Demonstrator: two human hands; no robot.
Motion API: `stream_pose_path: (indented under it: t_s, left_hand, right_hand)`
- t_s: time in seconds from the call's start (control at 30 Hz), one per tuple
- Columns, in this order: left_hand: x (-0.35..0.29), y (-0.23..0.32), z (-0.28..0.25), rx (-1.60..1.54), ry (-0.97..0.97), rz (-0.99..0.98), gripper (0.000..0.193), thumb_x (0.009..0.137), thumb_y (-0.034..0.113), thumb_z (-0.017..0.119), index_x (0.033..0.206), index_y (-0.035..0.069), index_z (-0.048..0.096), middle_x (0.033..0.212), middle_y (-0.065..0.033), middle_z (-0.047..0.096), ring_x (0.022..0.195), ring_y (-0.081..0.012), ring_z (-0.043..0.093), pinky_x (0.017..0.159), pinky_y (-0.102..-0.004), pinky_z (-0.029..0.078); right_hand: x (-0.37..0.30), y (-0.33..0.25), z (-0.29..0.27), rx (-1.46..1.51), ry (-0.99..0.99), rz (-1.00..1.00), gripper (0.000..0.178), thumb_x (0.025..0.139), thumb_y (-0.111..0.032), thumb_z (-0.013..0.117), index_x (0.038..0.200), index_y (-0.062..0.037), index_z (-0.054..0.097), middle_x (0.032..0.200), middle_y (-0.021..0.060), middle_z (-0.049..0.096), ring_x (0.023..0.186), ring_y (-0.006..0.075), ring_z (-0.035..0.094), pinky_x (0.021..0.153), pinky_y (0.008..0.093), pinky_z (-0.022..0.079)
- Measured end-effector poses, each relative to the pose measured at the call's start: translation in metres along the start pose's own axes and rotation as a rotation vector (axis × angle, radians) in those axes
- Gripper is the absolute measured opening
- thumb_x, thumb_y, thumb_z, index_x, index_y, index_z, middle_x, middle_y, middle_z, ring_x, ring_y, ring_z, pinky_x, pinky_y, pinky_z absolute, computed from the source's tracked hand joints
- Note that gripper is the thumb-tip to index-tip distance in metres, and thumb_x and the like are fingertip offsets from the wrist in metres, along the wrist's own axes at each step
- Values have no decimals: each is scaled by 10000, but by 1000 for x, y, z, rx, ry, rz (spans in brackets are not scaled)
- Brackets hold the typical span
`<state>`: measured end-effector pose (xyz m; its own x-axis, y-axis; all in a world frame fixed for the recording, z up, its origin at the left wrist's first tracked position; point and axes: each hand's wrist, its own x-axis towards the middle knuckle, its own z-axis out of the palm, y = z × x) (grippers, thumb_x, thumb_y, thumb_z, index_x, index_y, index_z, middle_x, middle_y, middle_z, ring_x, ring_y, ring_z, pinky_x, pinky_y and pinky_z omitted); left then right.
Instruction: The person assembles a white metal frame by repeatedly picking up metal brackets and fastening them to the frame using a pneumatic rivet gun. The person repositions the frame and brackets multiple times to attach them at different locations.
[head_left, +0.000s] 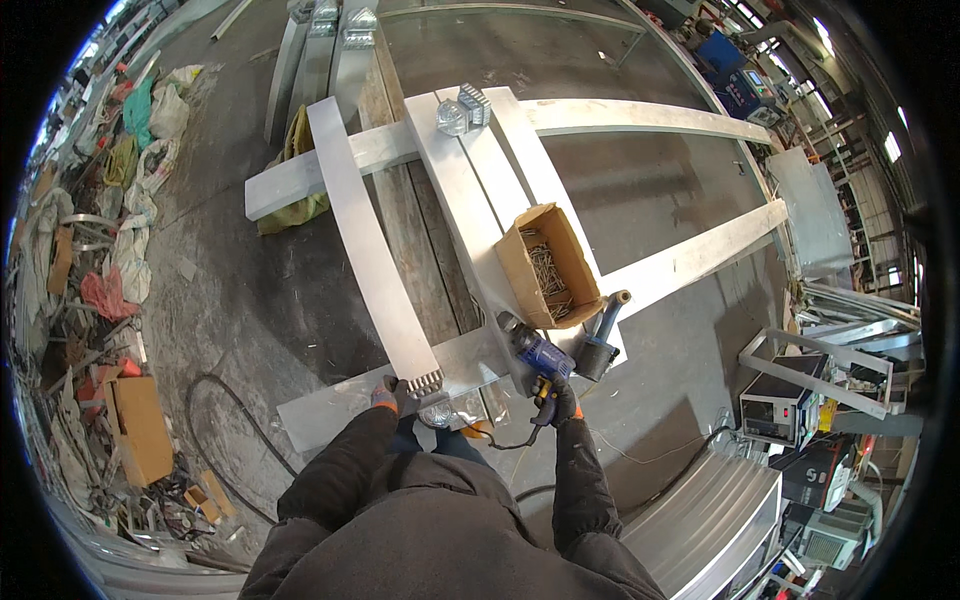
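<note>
In my right hand (564,398), gloved, is a blue and black power drill (543,355), its body pointing away over the metal bars. My left hand (386,393), in a dark glove with an orange cuff, is closed at the near left corner of a long silver metal beam (370,240); its fingers are partly hidden. A toothed metal bracket (425,383) sits at that end of the beam, just right of the hand. Beyond the drill stands an open cardboard box (515,270) of screws. A dark cylindrical tool with a handle (597,355) lies right of the drill.
Two loose shiny brackets (470,105) rest on the far part of the wide beams. Crossbars (690,255) reach right. Sacks and scrap (130,230) line the left side, with a black hose (235,390) on the floor. Stacked metal profiles (710,520) lie at lower right.
</note>
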<state>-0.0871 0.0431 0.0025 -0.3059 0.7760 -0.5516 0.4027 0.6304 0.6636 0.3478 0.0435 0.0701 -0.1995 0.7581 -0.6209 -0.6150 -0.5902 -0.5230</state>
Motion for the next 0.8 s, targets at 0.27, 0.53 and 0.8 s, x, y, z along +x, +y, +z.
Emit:
stream_pose_path:
  t_s: [0.27,0.53,0.8]
  left_hand:
    - [1,-6,1,-72,16,-96,333,880,303,713,1005,-3,677,900,-183,725,836,-303,694,795,-432,529]
    - [27,-62,21,-80,32,-77,371,878,344,728,1019,3,683,929,-192,731,868,-316,701,800,-442,530]
    - [52,-86,53,-384,47,-1,340,987,321,532,1028,41,720,953,-116,723,854,-238,662,790,-441,553]
  right_hand:
    - [-38,-55,55,-1773,587,-162,439,872,-435,721,1086,-53,702,989,232,730,863,405,726,779,472,589]
    - [75,-165,149,-1754,509,-722,206,937,-187,569,1058,-105,715,1034,196,718,1021,369,688,855,452,559]
    - [199,-151,121,-2025,496,-96,329,983,-333,500,1137,-173,742,1250,148,684,1174,313,652,922,463,554]
